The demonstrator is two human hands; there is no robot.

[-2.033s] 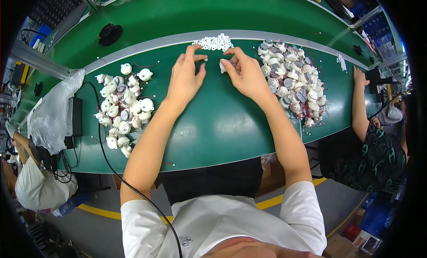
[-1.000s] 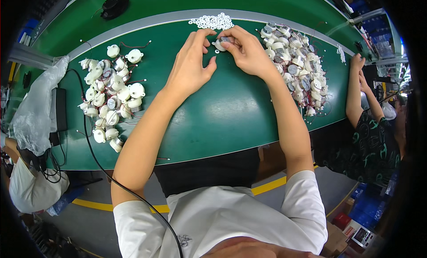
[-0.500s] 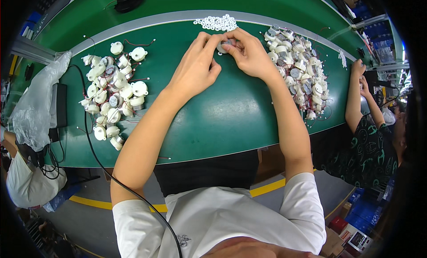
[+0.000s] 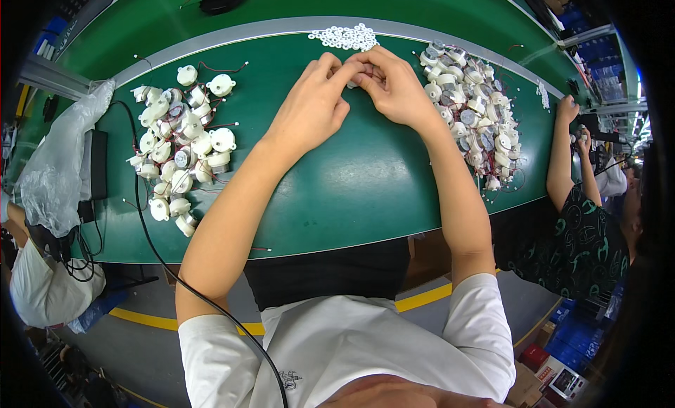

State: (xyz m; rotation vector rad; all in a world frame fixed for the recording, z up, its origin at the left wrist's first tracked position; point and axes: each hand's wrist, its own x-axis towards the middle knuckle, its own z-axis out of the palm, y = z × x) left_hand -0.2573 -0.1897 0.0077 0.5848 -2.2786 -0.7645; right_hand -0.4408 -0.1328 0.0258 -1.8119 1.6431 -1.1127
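Over the far middle of the green desk (image 4: 344, 197), the right hand (image 4: 395, 92) has its fingers clamped on a small white part (image 4: 351, 85), mostly hidden where the left hand (image 4: 311, 99) meets it. From where I stand I can't tell whether the left fingers grip it too. White rings (image 4: 344, 37) lie just beyond; piles of wired white units (image 4: 181, 181) sit left and right.

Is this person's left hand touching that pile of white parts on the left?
Apart. The head view shows bare green tabletop between the left hand and the left-side pile of white parts.
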